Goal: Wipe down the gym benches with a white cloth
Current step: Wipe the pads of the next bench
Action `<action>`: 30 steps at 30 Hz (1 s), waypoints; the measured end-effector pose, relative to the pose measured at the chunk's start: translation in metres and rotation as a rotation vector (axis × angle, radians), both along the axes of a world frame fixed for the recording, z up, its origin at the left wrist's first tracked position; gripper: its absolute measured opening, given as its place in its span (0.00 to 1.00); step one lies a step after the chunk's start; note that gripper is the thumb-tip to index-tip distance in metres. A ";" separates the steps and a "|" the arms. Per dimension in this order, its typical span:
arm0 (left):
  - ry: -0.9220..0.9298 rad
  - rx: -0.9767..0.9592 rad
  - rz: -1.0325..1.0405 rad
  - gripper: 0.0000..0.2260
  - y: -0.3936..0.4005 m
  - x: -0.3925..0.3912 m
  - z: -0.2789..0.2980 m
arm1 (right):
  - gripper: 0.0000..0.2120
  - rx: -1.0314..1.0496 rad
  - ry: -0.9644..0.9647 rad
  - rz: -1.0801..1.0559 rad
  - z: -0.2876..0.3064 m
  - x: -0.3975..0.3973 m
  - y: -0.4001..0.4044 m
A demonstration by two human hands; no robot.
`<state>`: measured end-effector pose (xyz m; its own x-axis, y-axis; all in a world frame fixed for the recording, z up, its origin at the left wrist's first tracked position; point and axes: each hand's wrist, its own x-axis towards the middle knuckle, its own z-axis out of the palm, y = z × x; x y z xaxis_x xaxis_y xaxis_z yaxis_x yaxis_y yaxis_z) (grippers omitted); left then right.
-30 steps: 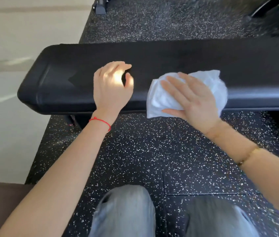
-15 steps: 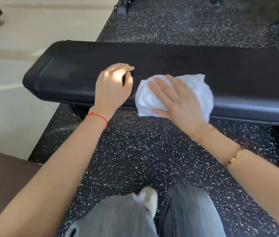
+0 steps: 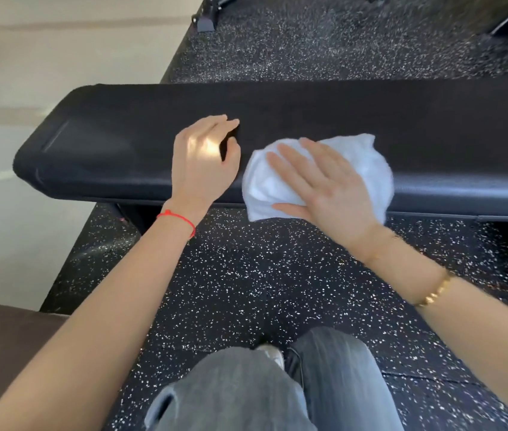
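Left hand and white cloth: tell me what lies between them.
Only a narrow strip of bare black bench padding separates the left hand from the white cloth, seen in the head view.

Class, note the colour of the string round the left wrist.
Red; the string shows best in the head view.

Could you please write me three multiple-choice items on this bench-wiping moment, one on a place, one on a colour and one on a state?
1. Where does the white cloth lie?
A. on the floor
B. on the bench's near edge
C. over a knee

2. What colour is the string on the left wrist?
A. red
B. blue
C. green

3. How does the right hand meet the cloth?
A. bunches it in a fist
B. pinches one corner
C. presses it flat, fingers straight

Answers:
1 B, it drapes over the front of the black bench.
2 A, a red string circles that wrist.
3 C, the palm lies spread on top.
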<state>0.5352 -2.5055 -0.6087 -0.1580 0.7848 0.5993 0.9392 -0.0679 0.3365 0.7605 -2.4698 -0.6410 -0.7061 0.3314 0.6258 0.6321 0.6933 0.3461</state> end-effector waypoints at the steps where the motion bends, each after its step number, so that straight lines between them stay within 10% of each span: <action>1: 0.003 -0.005 0.001 0.15 0.000 -0.001 0.000 | 0.30 0.005 -0.013 0.009 0.000 -0.008 -0.001; 9: -0.012 -0.019 0.036 0.16 -0.001 0.001 -0.004 | 0.28 -0.002 0.037 0.025 -0.006 0.085 0.010; 30: -0.005 -0.049 0.057 0.16 -0.003 0.006 -0.004 | 0.30 -0.031 -0.054 0.016 0.005 0.006 0.004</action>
<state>0.5415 -2.5081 -0.6123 -0.2060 0.8028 0.5595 0.9393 0.0018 0.3432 0.7661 -2.4654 -0.6362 -0.7442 0.3384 0.5759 0.6016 0.7143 0.3577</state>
